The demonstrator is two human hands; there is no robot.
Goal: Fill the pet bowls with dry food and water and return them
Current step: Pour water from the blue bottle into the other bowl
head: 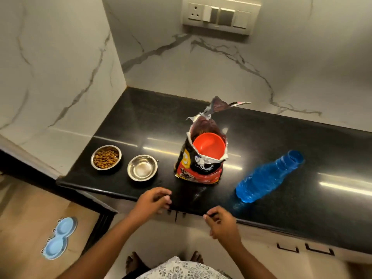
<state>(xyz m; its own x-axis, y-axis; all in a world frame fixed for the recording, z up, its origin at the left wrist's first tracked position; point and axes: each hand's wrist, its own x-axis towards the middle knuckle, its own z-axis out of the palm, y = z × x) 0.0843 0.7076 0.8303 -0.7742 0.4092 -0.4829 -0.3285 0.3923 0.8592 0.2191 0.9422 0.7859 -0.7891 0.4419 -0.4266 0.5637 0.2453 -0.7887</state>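
The empty round steel bowl [142, 167] sat left of centre in the frame on the black polished stone surface [302, 178], just beside a second round steel bowl filled with brown dry kibble [106, 157], which lay to its upper left. Judging by the task, water was the step still to come, and the translucent blue plastic bottle [268, 177] that would supply it stood well apart, at right of centre, its open neck leaning toward the upper right of the frame and its long axis running from lower left to upper right. Between bowl and bottle stood the torn-open black and red pet food bag [199, 168], with an orange plastic scoop bowl [209, 147] resting in its mouth.

Both hands hovered at the near edge of the surface in the lower centre of the frame, holding nothing. The left hand [152, 200] had its fingers loosely curled and lay directly below the empty bowl, the nearer of the two to it. The right hand [222, 224], likewise loosely curled and empty, lay below and left of the bottle and was plainly the nearer hand for reaching it, up and to the right.

On the floor at lower left lay a pale blue double bowl holder [58, 238], apparently where the filled bowls were to go back.
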